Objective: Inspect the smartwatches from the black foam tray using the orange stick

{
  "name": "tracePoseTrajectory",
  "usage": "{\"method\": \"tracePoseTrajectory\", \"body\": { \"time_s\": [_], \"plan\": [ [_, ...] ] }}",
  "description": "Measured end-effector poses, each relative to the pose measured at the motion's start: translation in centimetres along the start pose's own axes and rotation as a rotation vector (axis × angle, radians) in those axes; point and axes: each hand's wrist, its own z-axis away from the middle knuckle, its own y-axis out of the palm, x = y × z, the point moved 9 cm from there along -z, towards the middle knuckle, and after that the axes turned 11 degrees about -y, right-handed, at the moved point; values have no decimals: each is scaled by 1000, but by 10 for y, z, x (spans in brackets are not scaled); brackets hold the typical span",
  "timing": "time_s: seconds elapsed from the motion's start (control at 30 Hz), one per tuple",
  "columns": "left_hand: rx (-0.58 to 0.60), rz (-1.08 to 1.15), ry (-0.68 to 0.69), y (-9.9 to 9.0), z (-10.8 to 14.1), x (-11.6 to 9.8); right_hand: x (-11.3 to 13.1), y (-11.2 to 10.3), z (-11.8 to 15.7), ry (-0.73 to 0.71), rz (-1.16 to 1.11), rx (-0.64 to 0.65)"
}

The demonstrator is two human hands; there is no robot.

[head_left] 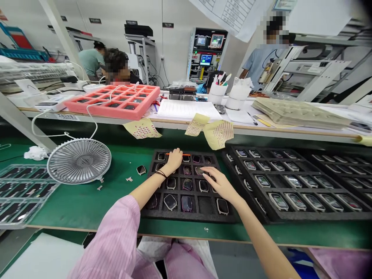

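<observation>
A black foam tray (205,205) with watch cases in its pockets lies on the green bench in front of me. My left hand (174,159) is over the tray's back rows, its fingers closed around a thin orange stick (186,155) that points to the right. My right hand (217,180) is above the right side of the tray, with thumb and fingers apart. Its fingertips are at a watch case (199,171) in the second row and seem to touch it. Left of the tray, a single watch case (141,169) lies on the bench.
A round fan (80,161) stands at left, beside a clear tray (24,193) of dark parts. Stacked foam trays (273,181) of watches lie at right. Above the bench, a shelf bears a pink tray (136,112) and papers. Several people are in the background.
</observation>
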Motion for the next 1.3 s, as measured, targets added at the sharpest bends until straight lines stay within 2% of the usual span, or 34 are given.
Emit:
{"method": "tracePoseTrajectory", "body": {
  "time_s": [0.2,0.3,0.37,0.47,0.6,0.7,0.83,0.93,1.07,1.2,1.3],
  "plan": [
    [-35,49,-12,0,-8,2,1,25,-50,-26,-21,26],
    [-70,117,33,-11,-10,1,-5,41,-67,-10,49,55],
    [-90,180,47,-23,-10,9,-9,56,-81,2,103,84],
    [-114,299,14,-46,-6,41,-14,87,-107,24,179,139],
    [-133,489,-74,-68,21,105,-20,133,-146,85,342,183],
    [-99,631,-145,-64,52,147,-23,159,-162,146,457,199],
    [-43,819,-239,-43,85,182,-20,168,-162,178,533,190],
    [-13,933,-274,-30,97,190,-18,172,-158,173,529,182],
    [43,1043,-289,-23,103,189,-19,182,-162,192,442,168],
    [83,1123,-309,-22,107,186,-20,186,-168,215,254,92],
    [117,1163,-321,-24,113,181,-17,186,-167,220,29,27]
  ]
}}
